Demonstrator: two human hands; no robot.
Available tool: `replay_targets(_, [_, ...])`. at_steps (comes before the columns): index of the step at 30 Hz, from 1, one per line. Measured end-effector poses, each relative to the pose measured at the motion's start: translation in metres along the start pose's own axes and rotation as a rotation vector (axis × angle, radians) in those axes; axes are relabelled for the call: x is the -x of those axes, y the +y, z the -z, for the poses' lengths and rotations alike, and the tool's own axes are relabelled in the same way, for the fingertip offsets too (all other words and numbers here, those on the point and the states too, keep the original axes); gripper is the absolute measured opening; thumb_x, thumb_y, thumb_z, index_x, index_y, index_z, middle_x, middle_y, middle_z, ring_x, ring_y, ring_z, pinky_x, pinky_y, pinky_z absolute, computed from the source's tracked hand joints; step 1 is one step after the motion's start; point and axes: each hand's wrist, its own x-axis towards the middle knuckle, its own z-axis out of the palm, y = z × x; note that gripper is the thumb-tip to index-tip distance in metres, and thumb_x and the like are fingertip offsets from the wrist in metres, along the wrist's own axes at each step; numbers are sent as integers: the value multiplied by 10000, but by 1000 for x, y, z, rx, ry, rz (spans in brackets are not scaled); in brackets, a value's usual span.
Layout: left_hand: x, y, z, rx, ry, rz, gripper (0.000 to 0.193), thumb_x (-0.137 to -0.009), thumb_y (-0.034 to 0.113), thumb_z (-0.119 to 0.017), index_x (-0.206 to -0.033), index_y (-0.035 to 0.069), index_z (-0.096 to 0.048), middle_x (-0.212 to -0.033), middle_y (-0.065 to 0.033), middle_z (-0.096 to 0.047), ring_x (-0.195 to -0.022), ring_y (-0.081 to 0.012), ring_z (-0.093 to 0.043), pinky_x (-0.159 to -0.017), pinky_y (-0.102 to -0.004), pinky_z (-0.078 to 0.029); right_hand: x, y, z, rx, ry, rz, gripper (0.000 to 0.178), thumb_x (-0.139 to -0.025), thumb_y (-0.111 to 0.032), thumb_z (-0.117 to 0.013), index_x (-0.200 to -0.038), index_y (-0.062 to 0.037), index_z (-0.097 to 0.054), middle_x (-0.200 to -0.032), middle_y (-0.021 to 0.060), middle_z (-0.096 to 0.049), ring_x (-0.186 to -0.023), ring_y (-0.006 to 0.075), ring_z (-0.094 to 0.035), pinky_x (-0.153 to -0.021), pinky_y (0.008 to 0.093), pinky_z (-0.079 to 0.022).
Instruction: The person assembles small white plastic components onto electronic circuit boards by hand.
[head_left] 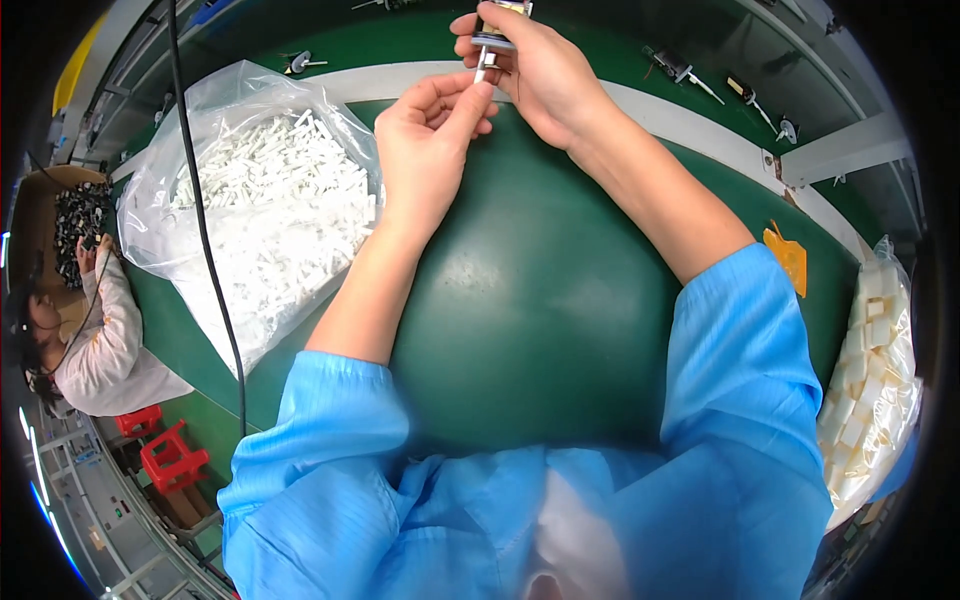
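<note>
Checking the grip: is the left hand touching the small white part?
Touching. The head view shows the left hand fingertips pinching the small white part below the right hand.

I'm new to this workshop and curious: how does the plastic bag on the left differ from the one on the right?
The left bag lies open on the green table, spilling small, thin white pieces; the right bag sits at the table's edge and holds chunkier, cream blocks. The left bag lies beside the left hand; the right bag lies far from both hands. Both are clear plastic, filled with many small parts.

green workbench (540, 300), red stools (170, 455)
</note>
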Motion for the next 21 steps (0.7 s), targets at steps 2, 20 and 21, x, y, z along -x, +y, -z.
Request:
replay_targets(2, [-1,-1,1,10,27,-23,217,-853,81,-655,-1010,-64,-619,-821,-96,-661,-697,-121,-609,-636,-219,-479,1,1,0,17,-24,-24,289,-952,-319,-462,-916,-61,-589,-832,32,-572,-747,114,-537,-674,243,-441])
replay_targets(20, [-9,-2,18,600,-245,305,195,-893,163,-608,-1010,7,-608,-809,-20,-629,-690,-63,-564,-636,-178,-474,-3,-14,11,34,-380,-68,296,-961,-311,-461,-973,-52,-605,-905,48,-612,-819,123,-571,-756,256,-461])
replay_targets(21, [-9,0,16,584,-229,287,197,-898,167,-604,-1013,7,-609,-809,-18,-631,-693,-62,-570,-639,-172,-477,-5,-14,11,66,-373,-75,301,-959,-318,-465,-969,-52,-606,-906,48,-613,-818,121,-571,-755,257,-461])
